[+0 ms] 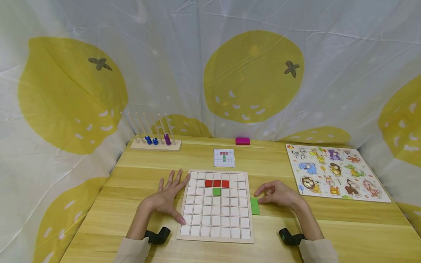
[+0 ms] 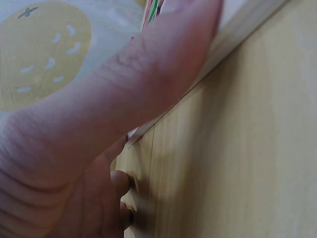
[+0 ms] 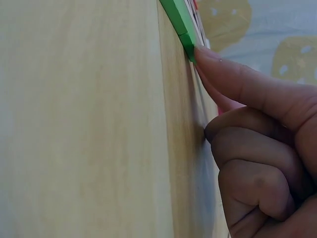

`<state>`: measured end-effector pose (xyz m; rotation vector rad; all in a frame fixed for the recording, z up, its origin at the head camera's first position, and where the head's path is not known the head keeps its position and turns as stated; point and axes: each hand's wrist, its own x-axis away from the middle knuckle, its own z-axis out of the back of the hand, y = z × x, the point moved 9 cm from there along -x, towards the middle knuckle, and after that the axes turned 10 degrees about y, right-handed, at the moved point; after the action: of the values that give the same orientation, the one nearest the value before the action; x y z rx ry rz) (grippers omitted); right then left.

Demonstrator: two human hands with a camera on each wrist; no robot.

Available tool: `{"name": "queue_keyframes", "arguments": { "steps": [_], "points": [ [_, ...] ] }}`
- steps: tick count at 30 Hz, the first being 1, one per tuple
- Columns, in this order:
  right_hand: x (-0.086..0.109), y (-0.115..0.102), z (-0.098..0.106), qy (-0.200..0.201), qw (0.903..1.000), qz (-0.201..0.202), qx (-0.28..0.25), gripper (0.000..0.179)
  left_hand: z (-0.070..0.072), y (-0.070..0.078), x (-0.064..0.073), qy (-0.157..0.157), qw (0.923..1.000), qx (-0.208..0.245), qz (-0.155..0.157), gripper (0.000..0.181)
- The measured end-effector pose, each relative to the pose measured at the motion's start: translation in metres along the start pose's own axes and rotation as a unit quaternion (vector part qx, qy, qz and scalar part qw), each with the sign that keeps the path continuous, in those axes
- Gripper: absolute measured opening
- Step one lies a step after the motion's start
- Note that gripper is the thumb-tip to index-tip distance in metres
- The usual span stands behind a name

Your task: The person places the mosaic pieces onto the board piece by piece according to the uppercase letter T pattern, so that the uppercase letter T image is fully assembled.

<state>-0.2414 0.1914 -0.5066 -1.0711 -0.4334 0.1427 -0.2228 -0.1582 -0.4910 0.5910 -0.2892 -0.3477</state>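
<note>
A white grid board (image 1: pixel 215 219) lies in the middle of the wooden table (image 1: pixel 329 223). It holds a row of three red tiles (image 1: pixel 216 183) with one green tile (image 1: pixel 216 191) under the middle one. My left hand (image 1: pixel 167 199) lies flat with straight fingers against the board's left edge (image 2: pixel 237 34), and the thumb (image 2: pixel 124 89) fills the left wrist view. Two loose green tiles (image 1: pixel 254 206) sit just right of the board. My right hand (image 1: pixel 277 194) rests beside them, fingers loosely curled. Its thumb tip (image 3: pixel 205 53) touches the end of a green tile (image 3: pixel 179 22).
A pattern card (image 1: pixel 224 157) showing a red and green T lies behind the board. Farther back is a magenta block (image 1: pixel 242 141), and a peg rack with blue and purple beads (image 1: pixel 155 141) stands back left. An animal puzzle (image 1: pixel 335 171) lies at the right.
</note>
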Motion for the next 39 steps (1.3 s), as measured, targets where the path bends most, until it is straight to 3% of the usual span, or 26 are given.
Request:
{"name": "queue_keyframes", "arguments": {
  "steps": [10, 19, 25, 29, 39],
  "points": [
    [-0.001, -0.002, 0.001, 0.023, 0.9997, -0.005, 0.007, 0.026, -0.001, -0.001, -0.001, -0.001, 1.0, 0.0, 0.001, 0.151],
    [0.001, 0.004, 0.022, 0.092, 0.9949, -0.022, 0.037, 0.024, -0.001, -0.001, -0.001, -0.001, 1.0, -0.002, 0.003, 0.152],
    [0.003, 0.004, 0.022, 0.05, 0.9987, -0.005, 0.012, 0.042, -0.001, -0.001, -0.001, -0.001, 1.0, -0.001, 0.002, 0.152],
    [0.003, 0.002, 0.016, 0.023, 0.9995, 0.018, 0.009, 0.044, -0.001, -0.001, -0.001, -0.002, 1.0, 0.0, 0.002, 0.151],
    [0.0, 0.003, 0.013, 0.03, 0.9993, 0.016, 0.015, 0.037, -0.001, -0.001, -0.001, -0.002, 1.0, -0.001, 0.0, 0.152]
  ]
}}
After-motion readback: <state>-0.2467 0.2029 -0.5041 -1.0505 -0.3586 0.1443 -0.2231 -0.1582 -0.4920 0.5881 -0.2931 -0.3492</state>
